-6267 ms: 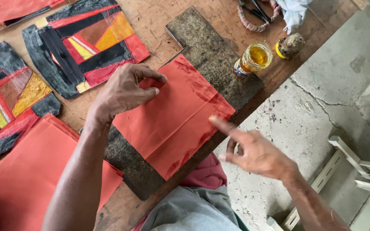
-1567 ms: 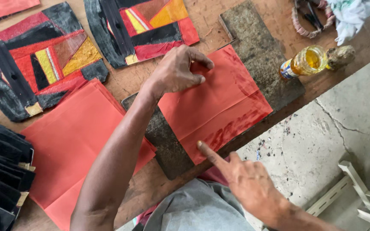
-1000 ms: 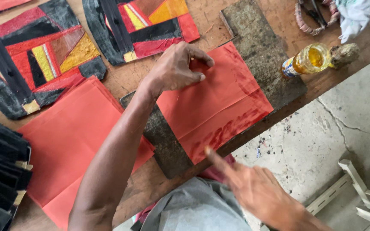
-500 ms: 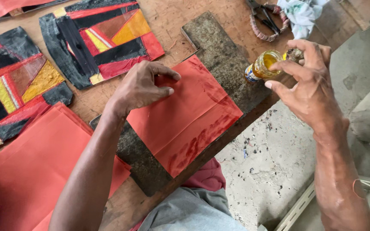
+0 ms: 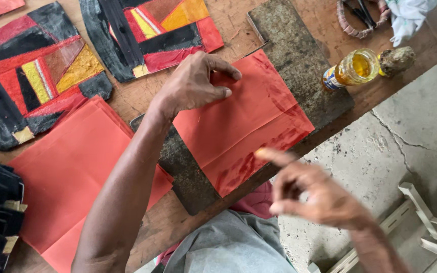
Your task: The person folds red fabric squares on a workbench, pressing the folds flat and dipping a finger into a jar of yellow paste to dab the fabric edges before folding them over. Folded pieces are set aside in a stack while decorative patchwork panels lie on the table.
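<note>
- Pressure from the left hand (image 5: 193, 83) should be flat and even, so the red sheet (image 5: 238, 126) does not slide on the dark board (image 5: 299, 65) at the edge of the surface (image 5: 238, 30).
- Left grip: fingertips bent together, pressing the upper edge of the sheet, nothing clamped.
- Right hand (image 5: 314, 194): blurred, in the air at the sheet's near corner, forefinger out with a yellowish tip, holding nothing.
- The open jar of yellow liquid (image 5: 352, 68) lies near, on the board's far corner.

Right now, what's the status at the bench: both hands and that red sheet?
Left hand pressing red sheet flat on dark board. Right hand raised, forefinger out, holding nothing. Open glue jar beside the board.
</note>
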`<state>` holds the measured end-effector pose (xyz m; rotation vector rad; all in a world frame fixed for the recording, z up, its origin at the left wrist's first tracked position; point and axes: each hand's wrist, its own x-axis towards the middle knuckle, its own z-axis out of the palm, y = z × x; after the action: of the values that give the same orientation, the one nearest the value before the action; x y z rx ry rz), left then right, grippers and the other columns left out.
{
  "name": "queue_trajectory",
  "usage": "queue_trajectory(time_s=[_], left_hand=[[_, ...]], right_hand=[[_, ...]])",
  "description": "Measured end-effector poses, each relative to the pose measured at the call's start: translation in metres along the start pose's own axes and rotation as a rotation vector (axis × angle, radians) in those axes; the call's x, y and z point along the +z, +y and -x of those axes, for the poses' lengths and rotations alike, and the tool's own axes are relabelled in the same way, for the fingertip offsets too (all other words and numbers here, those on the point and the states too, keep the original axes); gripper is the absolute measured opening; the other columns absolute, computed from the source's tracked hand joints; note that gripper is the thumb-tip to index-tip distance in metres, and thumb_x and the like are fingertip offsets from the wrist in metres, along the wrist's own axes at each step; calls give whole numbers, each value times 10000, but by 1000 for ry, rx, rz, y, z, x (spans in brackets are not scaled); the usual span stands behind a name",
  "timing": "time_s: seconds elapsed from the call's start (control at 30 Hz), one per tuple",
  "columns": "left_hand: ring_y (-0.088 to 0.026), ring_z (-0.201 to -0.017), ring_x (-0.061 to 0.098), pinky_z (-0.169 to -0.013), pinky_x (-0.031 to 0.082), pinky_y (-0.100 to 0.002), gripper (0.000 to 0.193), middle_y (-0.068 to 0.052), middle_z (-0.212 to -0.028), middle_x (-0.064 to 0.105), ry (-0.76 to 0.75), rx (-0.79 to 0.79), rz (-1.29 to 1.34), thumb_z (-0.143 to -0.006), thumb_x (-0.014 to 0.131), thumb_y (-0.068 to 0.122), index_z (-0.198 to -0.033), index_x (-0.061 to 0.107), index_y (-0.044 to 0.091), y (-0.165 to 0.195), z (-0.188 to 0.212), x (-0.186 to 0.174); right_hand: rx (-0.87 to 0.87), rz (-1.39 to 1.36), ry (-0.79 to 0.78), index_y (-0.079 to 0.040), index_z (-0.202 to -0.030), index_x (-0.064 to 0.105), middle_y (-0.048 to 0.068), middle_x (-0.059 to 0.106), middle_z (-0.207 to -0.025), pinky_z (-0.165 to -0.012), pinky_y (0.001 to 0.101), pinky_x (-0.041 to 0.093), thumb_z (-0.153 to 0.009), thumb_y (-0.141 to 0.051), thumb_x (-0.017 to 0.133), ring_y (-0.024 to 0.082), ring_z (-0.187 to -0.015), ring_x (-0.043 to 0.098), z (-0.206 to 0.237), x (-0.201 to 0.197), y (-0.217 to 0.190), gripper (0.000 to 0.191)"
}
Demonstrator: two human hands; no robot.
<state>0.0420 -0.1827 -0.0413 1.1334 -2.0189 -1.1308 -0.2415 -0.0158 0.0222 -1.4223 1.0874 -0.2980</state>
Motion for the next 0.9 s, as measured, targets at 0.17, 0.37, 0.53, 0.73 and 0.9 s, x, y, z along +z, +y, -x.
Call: queue_trajectory(time_s=[0.17,0.37,0.53,0.73,0.9], left_hand=[[-137,-827,746,-789,584,-305,366,-28,-977,803,-6,-23,-30,-715,749,119,-1078,795,121,1,1,1],[-133,-834,750,-786,593,-301,362,-28,-967,807,-3,-62,-17,-723,725,95,-1078,794,114,4,2,1],[-127,-840,753,-784,599,-302,357,-29,-959,807,-2,-72,28,-720,735,88,-1071,793,106,-3,1,3],[-136,-832,738,-780,590,-309,354,-45,-965,802,-15,-55,17,-731,752,84,-1082,795,103,-8,1,4],[-116,-879,765,-811,604,-289,364,-33,-985,806,11,17,64,-715,726,92,-1075,786,102,-7,0,3]], right_hand=[[75,20,-301,-200,-1626,306,5,649,-733,-646,257,550,-800,-237,811,59,-664,593,-11,44,17,969],[80,141,-217,-236,-1563,440,9,741,-746,-603,313,585,-820,-269,814,126,-610,647,-6,47,32,833],[127,232,-204,-244,-1581,362,45,759,-730,-666,348,616,-811,-230,781,177,-625,702,-3,55,28,877],[-63,332,-84,-300,-1670,181,94,779,-859,-731,348,612,-801,-227,765,231,-745,730,-1,62,8,1050],[95,322,-269,-298,-1650,204,160,723,-822,-738,411,586,-819,-228,794,270,-678,688,-8,67,-11,1022]])
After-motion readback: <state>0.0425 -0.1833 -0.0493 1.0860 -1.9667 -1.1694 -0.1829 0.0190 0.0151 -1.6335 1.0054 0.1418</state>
